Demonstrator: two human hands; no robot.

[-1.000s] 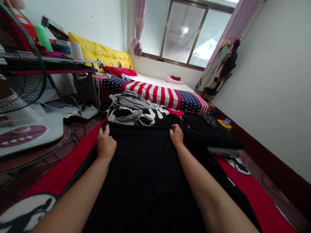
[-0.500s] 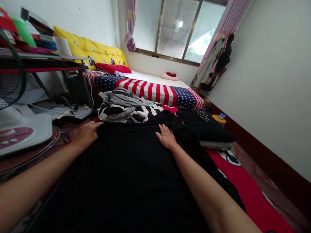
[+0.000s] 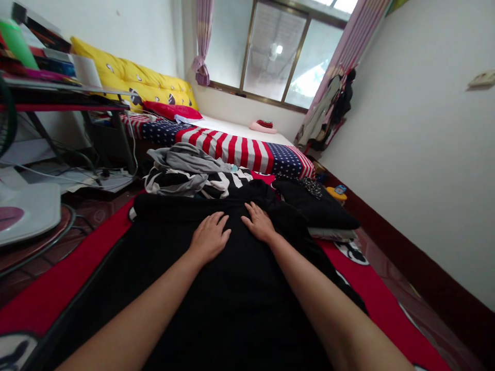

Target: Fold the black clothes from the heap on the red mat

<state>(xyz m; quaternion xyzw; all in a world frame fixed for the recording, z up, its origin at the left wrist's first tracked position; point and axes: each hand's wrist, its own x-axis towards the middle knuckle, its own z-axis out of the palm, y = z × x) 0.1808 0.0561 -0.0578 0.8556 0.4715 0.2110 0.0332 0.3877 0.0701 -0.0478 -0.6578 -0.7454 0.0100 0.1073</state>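
A large black garment (image 3: 216,293) lies spread out over a red blanket (image 3: 100,239) with black-and-white figures. My left hand (image 3: 210,237) rests flat on the cloth near its far edge, fingers apart. Beside it on the right, my right hand (image 3: 258,221) also lies flat on the black fabric with its fingers spread. Neither holds anything. Just beyond the hands, the far edge of the garment forms a thick fold. The garment's near end runs out of view below.
Behind the garment is a heap of grey and striped clothes (image 3: 193,167). Folded black clothes (image 3: 320,206) are stacked at the right. A bed (image 3: 228,147) with a stars-and-stripes cover stands at the back. On the left are a desk (image 3: 65,105) and a fan base (image 3: 31,211).
My left hand has let go of the garment's far left corner and moved right onto the cloth, near my right hand. More red blanket shows on the left.
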